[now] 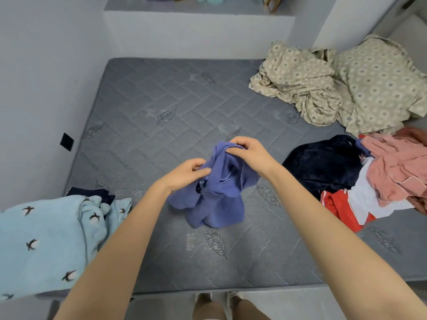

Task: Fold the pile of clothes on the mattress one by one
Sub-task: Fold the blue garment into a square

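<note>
A crumpled purple-blue garment [215,199] hangs bunched above the middle of the grey quilted mattress [147,139], its lower end touching the surface. My right hand [248,153] grips its top edge. My left hand [188,174] pinches the cloth a little lower on the left side. At the right edge of the mattress lies the pile of clothes [360,176]: a dark navy fleece piece, a pink garment, a white one and a red one.
A light blue fleece garment with small bird prints [50,241] lies at the near left, over a dark piece. Beige patterned bedding [342,86] is heaped at the far right. White walls bound the left and far sides. My feet stand at the mattress's near edge.
</note>
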